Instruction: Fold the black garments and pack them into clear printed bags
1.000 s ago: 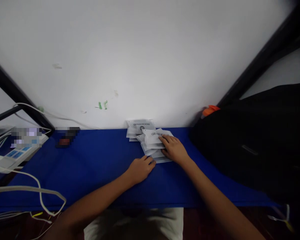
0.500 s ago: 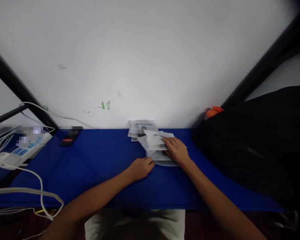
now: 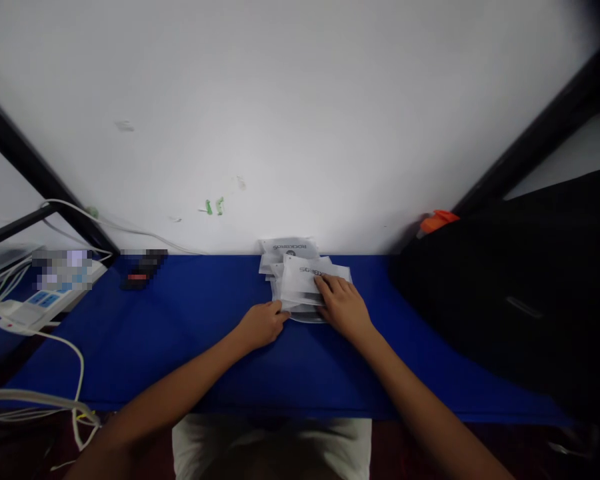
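Observation:
Several frosted, translucent plastic zip bags with dark printed lettering lie overlapped on the blue tabletop against the wall. My left hand (image 3: 264, 323) is closed, pinching the lower left corner of a lower bag (image 3: 305, 316). My right hand (image 3: 346, 305) has its fingers over the upper bag (image 3: 300, 285) and its thumb at that bag's near edge, holding it. Behind them, partly covered, another bag (image 3: 289, 247) lies close to the wall. Dark contents show faintly through the plastic.
To the left are a white power strip (image 3: 50, 303) with cables and a dark object (image 3: 145, 270), partly pixelated. A large black item (image 3: 505, 287) takes up the right side, with an orange piece (image 3: 439, 221) beside it. The blue table (image 3: 195, 313) meets a white wall (image 3: 305, 133).
Both hands have moved left, drawing the bags they hold to the left. The upper bag now lies more squarely over the lower one. The view has shifted slightly.

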{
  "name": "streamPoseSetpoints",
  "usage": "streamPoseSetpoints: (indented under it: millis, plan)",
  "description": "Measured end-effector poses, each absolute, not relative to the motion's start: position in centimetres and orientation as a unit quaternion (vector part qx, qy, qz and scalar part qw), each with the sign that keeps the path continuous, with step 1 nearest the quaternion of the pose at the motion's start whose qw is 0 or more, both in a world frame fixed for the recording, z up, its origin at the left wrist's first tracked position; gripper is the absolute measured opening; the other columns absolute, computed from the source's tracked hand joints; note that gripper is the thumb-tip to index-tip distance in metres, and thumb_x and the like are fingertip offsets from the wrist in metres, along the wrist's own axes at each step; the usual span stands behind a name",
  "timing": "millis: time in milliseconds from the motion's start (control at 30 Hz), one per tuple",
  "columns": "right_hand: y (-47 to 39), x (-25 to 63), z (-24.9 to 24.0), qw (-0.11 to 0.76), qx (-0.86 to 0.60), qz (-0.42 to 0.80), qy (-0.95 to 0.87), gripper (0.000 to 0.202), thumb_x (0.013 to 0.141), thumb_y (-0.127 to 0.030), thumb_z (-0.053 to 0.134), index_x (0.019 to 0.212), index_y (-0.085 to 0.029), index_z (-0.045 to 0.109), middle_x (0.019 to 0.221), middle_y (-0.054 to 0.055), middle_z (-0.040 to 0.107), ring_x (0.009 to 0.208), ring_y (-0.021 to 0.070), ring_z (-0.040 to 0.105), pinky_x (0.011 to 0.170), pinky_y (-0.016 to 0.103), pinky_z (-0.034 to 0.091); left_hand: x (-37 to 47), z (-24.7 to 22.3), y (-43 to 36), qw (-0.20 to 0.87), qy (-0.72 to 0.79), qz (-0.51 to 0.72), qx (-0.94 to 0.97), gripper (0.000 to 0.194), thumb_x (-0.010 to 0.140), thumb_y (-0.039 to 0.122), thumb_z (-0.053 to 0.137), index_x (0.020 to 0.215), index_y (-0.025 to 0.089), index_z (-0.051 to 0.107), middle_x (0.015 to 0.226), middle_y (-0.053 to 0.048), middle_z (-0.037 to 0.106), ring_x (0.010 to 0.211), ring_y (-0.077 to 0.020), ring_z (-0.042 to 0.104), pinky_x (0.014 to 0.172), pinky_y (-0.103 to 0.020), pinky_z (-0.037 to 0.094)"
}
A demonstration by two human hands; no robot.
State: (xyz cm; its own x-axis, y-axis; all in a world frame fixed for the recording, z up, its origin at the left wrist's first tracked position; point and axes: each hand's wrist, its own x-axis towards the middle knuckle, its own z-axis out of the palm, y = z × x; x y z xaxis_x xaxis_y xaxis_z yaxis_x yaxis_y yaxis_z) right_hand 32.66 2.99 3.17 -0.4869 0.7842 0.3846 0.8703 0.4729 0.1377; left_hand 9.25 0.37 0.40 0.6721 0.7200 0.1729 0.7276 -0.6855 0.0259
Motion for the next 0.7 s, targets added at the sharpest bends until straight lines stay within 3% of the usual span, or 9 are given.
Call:
streamPoseSetpoints:
  millis: [133, 333, 500, 700]
  plan:
    - [3.3, 34.0, 4.1, 0.158, -0.458, -0.145, -0.863, 0.051, 0.084, -0.017, 0.054, 0.135, -0.013, 0.051, 0.129, 0.016, 0.06, 0.116, 0.0311, 0.054, 0.097, 0.042, 0.042, 8.9, 0.1, 0.4, 0.013, -0.398, -0.1, -0.912, 0.027, 0.092, 0.016, 0.049, 0.114, 0.016, 0.064, 0.095, -0.008, 0.063, 0.074, -0.017, 0.065, 0.063, -0.026, 0.053]
    - [4.8, 33.0, 3.4, 0.216, -0.454, -0.204, -0.84, 0.056, 0.082, -0.014, 0.052, 0.138, -0.013, 0.049, 0.141, 0.017, 0.052, 0.126, 0.0315, 0.047, 0.106, 0.045, 0.034, 8.2, -0.8, 0.0, 0.002, -0.385, -0.142, -0.912, 0.03, 0.095, 0.022, 0.046, 0.121, 0.017, 0.059, 0.095, -0.008, 0.065, 0.082, -0.0192, 0.066, 0.074, -0.031, 0.054]
    - [5.7, 31.6, 2.4, 0.172, -0.444, -0.16, -0.865, 0.059, 0.081, -0.018, 0.05, 0.139, -0.009, 0.048, 0.144, 0.02, 0.048, 0.129, 0.0322, 0.045, 0.108, 0.047, 0.031, 7.3, -0.4, -0.2, -0.024, -0.398, -0.18, -0.899, 0.021, 0.096, 0.029, 0.044, 0.097, 0.018, 0.061, 0.085, -0.005, 0.065, 0.077, -0.0172, 0.064, 0.071, -0.028, 0.051]
    - [5.6, 32.3, 2.4, 0.199, -0.426, -0.112, -0.876, 0.063, 0.081, -0.021, 0.049, 0.143, -0.011, 0.042, 0.149, 0.018, 0.041, 0.135, 0.0332, 0.037, 0.107, 0.05, 0.033, 4.4, 0.3, 1.6, -0.072, -0.449, -0.224, -0.862, 0.018, 0.095, 0.032, 0.048, 0.089, 0.02, 0.059, 0.081, -0.001, 0.064, 0.069, -0.0141, 0.061, 0.064, -0.025, 0.048]
